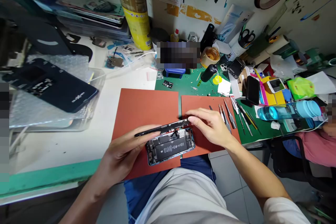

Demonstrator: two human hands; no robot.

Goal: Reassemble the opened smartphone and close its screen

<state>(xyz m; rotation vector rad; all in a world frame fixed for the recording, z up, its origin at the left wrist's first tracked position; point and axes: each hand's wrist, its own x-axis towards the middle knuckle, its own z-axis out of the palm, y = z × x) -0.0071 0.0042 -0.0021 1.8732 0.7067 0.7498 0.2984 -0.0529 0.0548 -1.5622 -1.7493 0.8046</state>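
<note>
An opened phone body [170,147] lies near the front edge of the red-brown mats, its black battery and inner parts facing up. Above its far long side a dark phone screen [162,127] is held up on edge, tilted away from the body. Fingers of my left hand [126,150] grip the screen's left end, with the thumb along its lower edge. My right hand [210,124] pinches the screen's right end between thumb and forefinger. Small dark flex parts show between screen and body; whether they are joined I cannot tell.
Tweezers [229,113] and several slim tools lie right of the hands. A blue water bottle [288,110] lies farther right, near a seated person [319,143]. A yellow spray can [136,21] stands at the back. A dark boxed item [57,87] rests on bubble wrap at left.
</note>
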